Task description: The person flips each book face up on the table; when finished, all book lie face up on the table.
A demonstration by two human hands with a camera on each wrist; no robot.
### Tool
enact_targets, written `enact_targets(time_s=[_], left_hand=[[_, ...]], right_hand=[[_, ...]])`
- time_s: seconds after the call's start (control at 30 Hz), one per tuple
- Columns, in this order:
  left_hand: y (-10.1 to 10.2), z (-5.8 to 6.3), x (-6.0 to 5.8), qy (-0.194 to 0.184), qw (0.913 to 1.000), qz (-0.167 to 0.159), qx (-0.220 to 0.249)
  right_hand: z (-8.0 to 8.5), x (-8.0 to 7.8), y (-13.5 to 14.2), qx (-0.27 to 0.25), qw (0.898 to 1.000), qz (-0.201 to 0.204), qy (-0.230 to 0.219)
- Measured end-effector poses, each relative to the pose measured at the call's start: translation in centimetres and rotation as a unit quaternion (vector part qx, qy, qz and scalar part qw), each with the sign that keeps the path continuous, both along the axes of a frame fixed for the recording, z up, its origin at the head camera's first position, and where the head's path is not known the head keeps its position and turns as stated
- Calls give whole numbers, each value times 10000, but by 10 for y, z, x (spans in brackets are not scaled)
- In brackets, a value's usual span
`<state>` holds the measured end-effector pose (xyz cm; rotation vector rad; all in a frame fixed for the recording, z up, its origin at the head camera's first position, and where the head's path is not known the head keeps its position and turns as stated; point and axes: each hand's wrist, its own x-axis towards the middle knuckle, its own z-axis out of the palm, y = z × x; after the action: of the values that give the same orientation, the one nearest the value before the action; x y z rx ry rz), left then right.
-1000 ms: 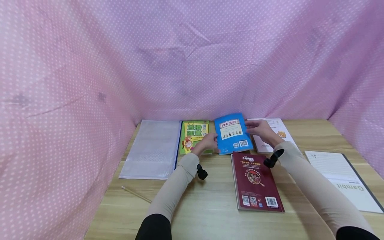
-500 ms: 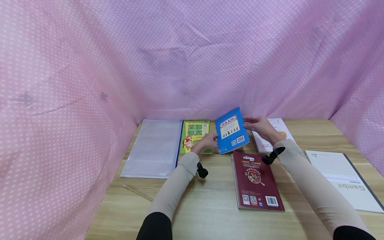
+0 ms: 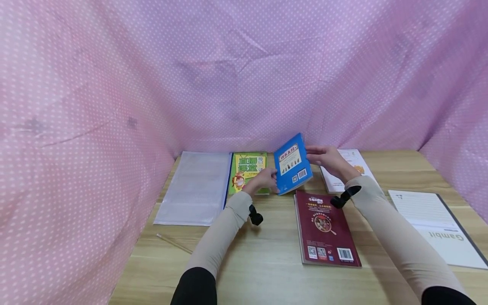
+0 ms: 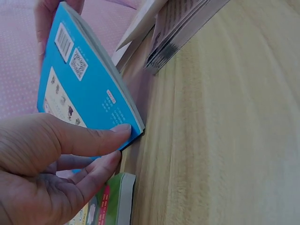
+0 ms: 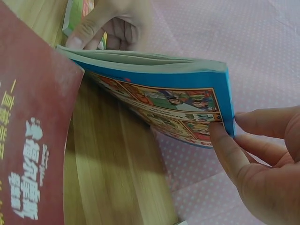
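A blue book [image 3: 292,165] stands tilted at the back of the table, its right edge raised and its left edge low. My left hand [image 3: 263,181] pinches the lower left corner, thumb on the blue cover [image 4: 91,93] and fingers beneath. At the raised spine, my right hand [image 3: 328,160] holds the book between thumb and fingers; the right wrist view shows this grip [image 5: 262,150] and the pictured underside [image 5: 173,105]. A green and yellow book [image 3: 248,169] lies just left of the blue one, partly behind my left hand. A dark red book [image 3: 325,228] lies in front.
A translucent zip folder [image 3: 192,188] lies at the left, with a pencil [image 3: 174,244] before it. Behind my right wrist is a white book [image 3: 354,163]. A notebook [image 3: 438,228] lies at the far right. Pink dotted cloth [image 3: 244,84] hangs along the back.
The blue book has gone from lying nearly flat to tilted, its right side lifted up and leftward by my right hand. My left hand stays at its lower left corner.
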<state>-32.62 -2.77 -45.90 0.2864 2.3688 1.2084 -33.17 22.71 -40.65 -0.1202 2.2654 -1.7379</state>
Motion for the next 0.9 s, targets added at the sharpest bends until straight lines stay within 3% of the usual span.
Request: enact_targets(time_s=[0.3,0.6,0.9], left_hand=[[-3,1,-2,-4,9970,-78,764],[0,23,2,66,9894,-283,1423],[-1,31,1,-289,9734,-96,2272]], right_hand=[[0,0,-11,-367,9990,196,163],[0,2,-23,-825,9954,381,316],[-1,5,-38,-1180,9888,803,434]])
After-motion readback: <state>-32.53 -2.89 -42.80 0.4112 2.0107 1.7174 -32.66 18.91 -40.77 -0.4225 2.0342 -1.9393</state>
